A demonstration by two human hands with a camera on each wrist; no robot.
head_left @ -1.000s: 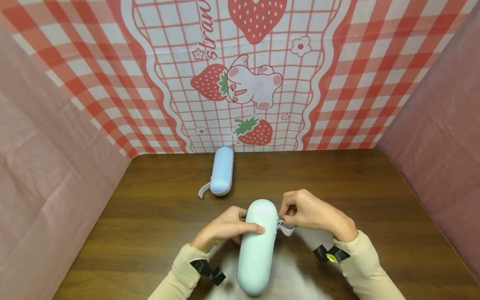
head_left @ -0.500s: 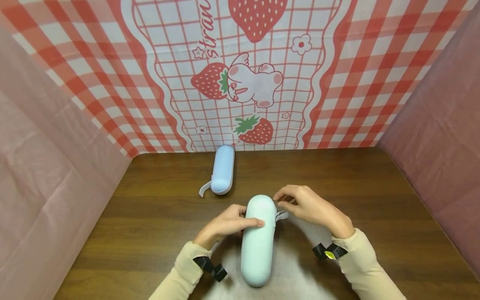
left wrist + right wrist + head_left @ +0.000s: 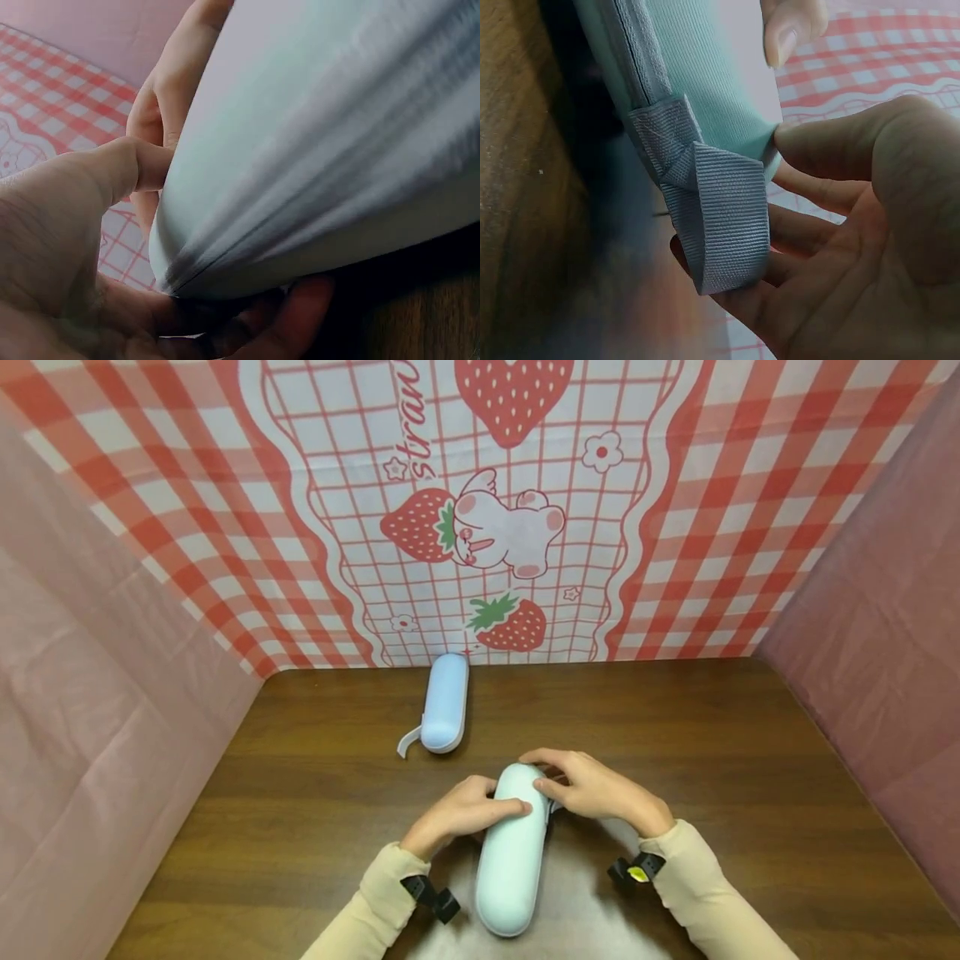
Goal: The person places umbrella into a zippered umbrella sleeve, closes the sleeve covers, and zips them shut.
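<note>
A mint-green zippered case (image 3: 510,872), long with rounded ends, is held between both hands above the table. My left hand (image 3: 463,812) grips its left side, thumb on top and fingers underneath in the left wrist view. My right hand (image 3: 592,787) holds the far end, its thumb (image 3: 829,146) pressing the top and its fingers around the end and below. A grey ribbon loop (image 3: 731,217) sticks out from the case's end beside the right fingers. The grey zipper (image 3: 641,52) runs along the side and looks closed where it shows. What lies inside is hidden.
A smaller light-blue case (image 3: 446,702) with a pale strap lies farther back on the brown wooden table (image 3: 675,718). Behind it rises a red-and-white strawberry-print cloth (image 3: 517,527). Pink cloth walls (image 3: 862,568) stand at both sides.
My right hand lets go of the area by the ribbon loop, moves left and takes hold of the case's far end. The left hand keeps its grip; the case shifts slightly.
</note>
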